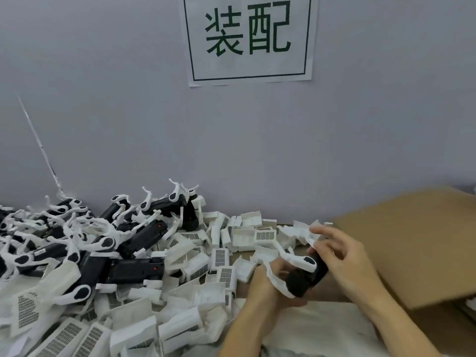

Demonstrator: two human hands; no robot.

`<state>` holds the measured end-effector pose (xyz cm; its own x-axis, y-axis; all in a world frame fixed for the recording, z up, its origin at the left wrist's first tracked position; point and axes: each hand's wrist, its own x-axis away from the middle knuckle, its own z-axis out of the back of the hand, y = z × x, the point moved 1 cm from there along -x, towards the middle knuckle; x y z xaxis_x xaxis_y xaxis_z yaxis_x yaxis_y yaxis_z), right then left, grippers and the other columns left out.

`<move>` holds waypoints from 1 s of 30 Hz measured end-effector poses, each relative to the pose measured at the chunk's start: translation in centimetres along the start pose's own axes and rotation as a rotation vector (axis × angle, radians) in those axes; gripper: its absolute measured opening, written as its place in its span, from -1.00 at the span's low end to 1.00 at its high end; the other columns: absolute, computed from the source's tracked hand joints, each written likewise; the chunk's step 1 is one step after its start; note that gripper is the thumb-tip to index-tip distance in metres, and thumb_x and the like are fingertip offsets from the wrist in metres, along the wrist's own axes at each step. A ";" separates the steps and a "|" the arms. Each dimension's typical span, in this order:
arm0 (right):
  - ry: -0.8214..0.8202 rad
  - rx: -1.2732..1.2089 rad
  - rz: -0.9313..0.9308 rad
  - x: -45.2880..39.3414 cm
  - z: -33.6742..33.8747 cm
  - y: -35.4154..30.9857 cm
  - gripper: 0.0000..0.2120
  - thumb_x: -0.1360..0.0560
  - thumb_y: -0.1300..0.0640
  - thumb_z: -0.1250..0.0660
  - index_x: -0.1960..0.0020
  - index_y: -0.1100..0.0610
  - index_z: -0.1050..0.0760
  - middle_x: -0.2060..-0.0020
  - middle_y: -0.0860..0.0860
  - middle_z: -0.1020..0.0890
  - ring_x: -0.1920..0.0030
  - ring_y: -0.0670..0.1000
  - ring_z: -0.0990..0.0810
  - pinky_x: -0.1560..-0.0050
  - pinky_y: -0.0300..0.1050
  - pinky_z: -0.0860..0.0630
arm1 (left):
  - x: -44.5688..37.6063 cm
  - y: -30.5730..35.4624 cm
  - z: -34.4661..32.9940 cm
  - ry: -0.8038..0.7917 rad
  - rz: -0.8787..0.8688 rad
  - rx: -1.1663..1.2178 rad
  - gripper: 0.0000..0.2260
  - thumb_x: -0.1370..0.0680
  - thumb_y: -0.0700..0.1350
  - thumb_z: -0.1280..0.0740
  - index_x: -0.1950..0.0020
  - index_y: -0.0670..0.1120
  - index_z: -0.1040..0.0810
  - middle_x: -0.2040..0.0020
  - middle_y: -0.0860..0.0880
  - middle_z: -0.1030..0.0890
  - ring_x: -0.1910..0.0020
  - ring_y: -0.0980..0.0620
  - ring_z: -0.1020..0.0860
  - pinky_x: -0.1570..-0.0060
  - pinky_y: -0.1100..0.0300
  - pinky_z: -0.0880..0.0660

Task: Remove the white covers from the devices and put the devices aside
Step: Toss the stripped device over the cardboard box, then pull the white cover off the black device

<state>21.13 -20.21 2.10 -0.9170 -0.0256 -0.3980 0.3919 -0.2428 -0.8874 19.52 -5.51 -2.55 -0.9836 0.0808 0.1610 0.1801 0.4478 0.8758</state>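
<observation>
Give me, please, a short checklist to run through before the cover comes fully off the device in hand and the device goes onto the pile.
1. Device held firmly: ok. The left hand grips the black device from below.
2. Cover gripped: ok. The right hand pinches the white cover at the device's far end.
3. Cover fully off: not ok. White material still wraps the device.
4. Place for the device: ok. The pile of devices lies to the left against the wall.
5. Place for the cover: ok. Loose covers lie spread in the middle.
6. Cover snagged on the white clip: cannot tell.
</observation>
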 end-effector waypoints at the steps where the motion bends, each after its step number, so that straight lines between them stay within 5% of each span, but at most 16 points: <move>1: 0.005 -0.001 -0.002 -0.1 0.3 0.3 -0.72 -0.58 0.36 -0.31 -0.08 0.00 -0.60 0.32 0.02 -0.72 0.21 -0.04 -0.67 0.08 -0.22 -0.53 | 0.1 0.1 -0.2 -0.052 -0.029 -0.069 -0.91 -0.47 -0.09 -0.34 0.12 -0.08 -0.61 0.23 -0.01 -0.70 0.17 -0.03 -0.64 0.16 -0.01 -0.64; 4: 0.006 -0.003 0.031 -0.6 0.9 0.4 -0.72 -0.58 0.36 -0.30 -0.09 -0.01 -0.59 0.32 0.00 -0.72 0.23 -0.12 -0.66 0.10 -0.29 -0.53 | 0.2 0.2 -0.3 -0.072 -0.052 -0.130 -0.76 -0.49 0.09 -0.39 0.04 -0.02 -0.74 0.06 -0.03 -0.75 0.02 -0.10 -0.70 0.13 0.00 -0.64; 7: 0.005 0.022 0.065 -1.0 1.3 0.2 -0.70 -0.58 0.34 -0.31 -0.09 -0.06 -0.58 0.31 -0.03 -0.72 0.22 -0.13 -0.65 0.06 -0.22 -0.51 | -0.2 0.6 0.0 -0.087 0.086 -0.019 -0.41 -0.65 0.25 -0.03 -0.07 -0.07 -0.75 -0.19 -0.21 -0.68 -0.20 -0.24 -0.63 -0.06 -0.05 -0.62; 11: -0.101 0.118 0.116 -1.2 1.6 -0.7 -0.64 -0.57 0.33 -0.33 -0.09 -0.15 -0.57 0.29 -0.05 -0.70 0.15 -0.12 -0.64 0.05 -0.26 -0.47 | 0.1 1.4 0.2 -0.166 0.080 -0.101 -0.32 -0.51 0.29 -0.16 -0.25 -0.26 -0.65 -0.22 -0.27 -0.65 -0.15 -0.19 -0.65 -0.07 0.03 -0.58; 16: -0.189 0.451 0.209 -1.1 1.1 -1.3 -0.61 -0.55 0.21 -0.36 -0.13 -0.30 -0.52 0.18 -0.18 -0.62 0.05 -0.25 -0.55 0.07 -0.42 -0.38 | 0.3 2.0 0.1 -0.133 -0.048 -0.537 -0.59 -0.49 0.15 -0.25 -0.04 -0.09 -0.74 -0.04 -0.11 -0.73 -0.04 -0.10 -0.68 -0.12 0.00 -0.51; 21: -0.260 0.588 0.222 -0.8 -0.1 -1.8 -0.58 -0.55 0.11 -0.34 -0.24 -0.35 -0.43 0.04 -0.18 -0.53 0.00 -0.28 -0.48 0.02 -0.40 -0.39 | 0.6 3.8 -0.4 -0.260 -0.084 -0.795 -0.79 -0.53 -0.07 -0.21 0.06 -0.01 -0.66 0.19 0.11 -0.68 0.14 0.17 -0.62 0.16 0.34 -0.47; 24: -0.256 0.663 0.230 -0.5 -1.6 -2.3 -0.57 -0.58 0.08 -0.27 -0.34 -0.34 -0.36 -0.05 -0.10 -0.47 -0.16 -0.07 -0.42 -0.21 -0.13 -0.44 | 0.8 4.3 -0.3 -0.302 -0.131 -0.794 -0.83 -0.41 -0.07 -0.25 0.08 -0.04 -0.58 0.17 0.00 -0.61 0.12 0.05 -0.56 0.04 0.18 -0.43; 30: -0.229 0.661 0.282 -0.4 -2.0 -2.6 -0.56 -0.60 0.06 -0.26 -0.40 -0.32 -0.33 0.03 -0.13 -0.47 -0.11 -0.05 -0.42 -0.17 -0.13 -0.46 | 0.4 3.2 0.4 -0.334 -0.212 -0.726 -0.61 -0.38 -0.14 -0.47 -0.20 -0.11 -0.56 -0.08 -0.05 -0.69 -0.12 -0.03 -0.66 -0.22 -0.04 -0.56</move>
<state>20.58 -17.64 4.11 -0.8091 -0.3566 -0.4670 0.5545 -0.7264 -0.4060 19.72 -3.69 0.12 -0.9248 0.3711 -0.0838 -0.1654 -0.1940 0.9670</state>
